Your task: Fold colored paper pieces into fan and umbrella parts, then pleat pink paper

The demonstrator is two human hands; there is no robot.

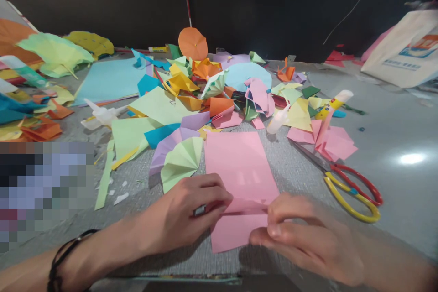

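Observation:
A pink sheet of paper (pixel 237 157) lies lengthwise on the grey table in front of me, with a raised crease running across its lower part. My left hand (pixel 190 210), a dark cord bracelet on its wrist, pinches the crease at the sheet's left side. At the right end of the same crease, the fingers of my right hand (pixel 308 235) are closed on the paper, slightly blurred. Touching or close to the sheet's left edge are a pleated green paper fan (pixel 181 159) and a pleated purple one (pixel 166 149) partly under it.
Scissors (pixel 352 191) with red and yellow handles lie to the right, beside folded pink paper (pixel 337 141). Behind the sheet are a small glue bottle (pixel 278 121), a yellow glue stick (pixel 333 105) and heaped coloured paper scraps. Another white bottle (pixel 101 114) stands left; a white bag (pixel 404 50) sits far right.

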